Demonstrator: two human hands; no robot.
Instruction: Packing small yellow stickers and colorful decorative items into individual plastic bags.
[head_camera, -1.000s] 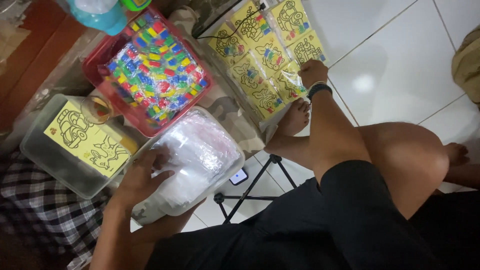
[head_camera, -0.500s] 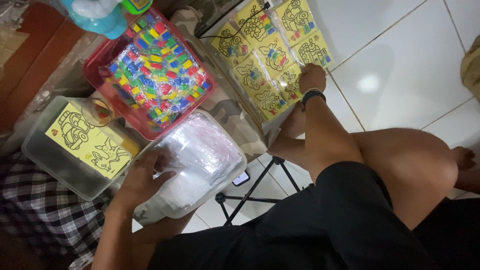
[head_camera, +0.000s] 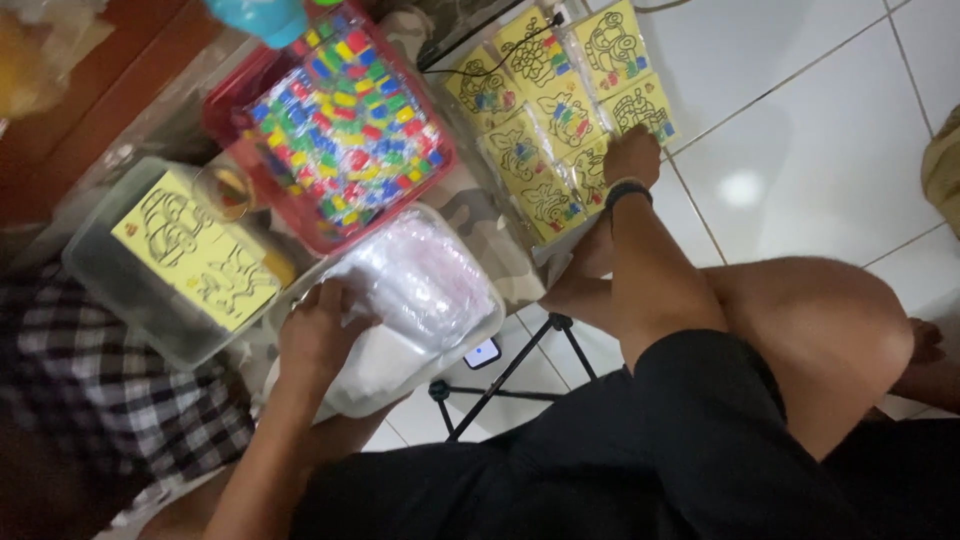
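Little has shifted — left hand (head_camera: 318, 335) stays flat on plastic bags (head_camera: 420, 280); right hand (head_camera: 633, 157) grips yellow cards (head_camera: 560, 110).

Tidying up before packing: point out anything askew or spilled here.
Nothing spilled. The yellow picture cards under the right hand lie loosely fanned and overlapping, not squared. The left hand rests in the tub of clear bags.

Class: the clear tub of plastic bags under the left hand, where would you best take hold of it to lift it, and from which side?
Probably grip the clear tub by its two long rims, from above: the sides slope and the plastic bags bulge over the top.
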